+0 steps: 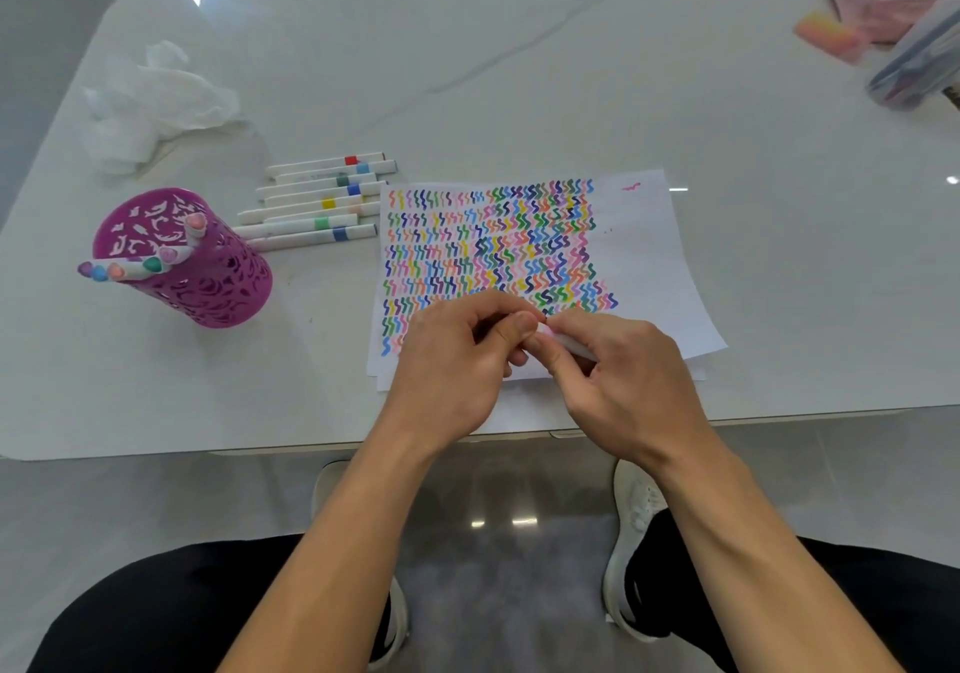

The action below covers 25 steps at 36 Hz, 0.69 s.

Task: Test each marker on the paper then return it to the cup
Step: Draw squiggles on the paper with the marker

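Over the near edge of the paper [654, 257], head view: I'm seeing the left hand [457, 355] and right hand [623, 376] meeting in the middle, both gripping one white marker [569, 344]. Right-hand fingers [563, 366] are curling round its barrel. Left thumb & index are pinching its end, w/ the other fingers folded in. Cap on or off, I can't tell, since the hands are covering most of it. Same for whether it's touching the sheet.

Paper is lying flat on the white counter [519, 75], filled w/ rows of multicolour squiggles, plus one pink mark near its far right corner. Just left of it, loose markers [317, 205] are lying side by side on the counter, colour bands showing. Further left, the purple cut-out cup [208, 277] is standing upright, holding capped markers [130, 270] that are leaning out over its left rim. Behind the cup, a crumpled white tissue [150, 101] is sitting. Far right corner: a clear pouch [914, 64] w/ pens and an orange-pink block [828, 33] beside it, both blurry. Below the counter edge, white shoes [636, 542] are resting on the grey floor.
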{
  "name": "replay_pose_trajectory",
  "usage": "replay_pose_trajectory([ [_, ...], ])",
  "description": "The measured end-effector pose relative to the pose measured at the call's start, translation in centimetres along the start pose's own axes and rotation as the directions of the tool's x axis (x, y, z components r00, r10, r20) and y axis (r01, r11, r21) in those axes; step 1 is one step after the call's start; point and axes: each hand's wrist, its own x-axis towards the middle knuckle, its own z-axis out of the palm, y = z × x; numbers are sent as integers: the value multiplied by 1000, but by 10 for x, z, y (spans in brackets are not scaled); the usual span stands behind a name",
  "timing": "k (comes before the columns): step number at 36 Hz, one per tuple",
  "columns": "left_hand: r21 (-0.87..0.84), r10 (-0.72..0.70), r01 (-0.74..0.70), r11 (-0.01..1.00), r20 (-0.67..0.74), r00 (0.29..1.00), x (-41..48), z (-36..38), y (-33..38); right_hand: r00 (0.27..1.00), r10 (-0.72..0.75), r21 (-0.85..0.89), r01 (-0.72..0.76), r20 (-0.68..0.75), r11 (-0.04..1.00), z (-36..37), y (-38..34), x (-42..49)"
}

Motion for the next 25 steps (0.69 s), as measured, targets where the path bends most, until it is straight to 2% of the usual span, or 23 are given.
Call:
replay_pose_trajectory([
  [14,-98,-47,45,994,-23,999,-2,3,-6,999,47,1,-47,17,999,4,-1,0],
  [25,-80,-64,62,995,-32,997,-2,4,-8,995,90,6,-90,52,996,3,-3,-1],
])
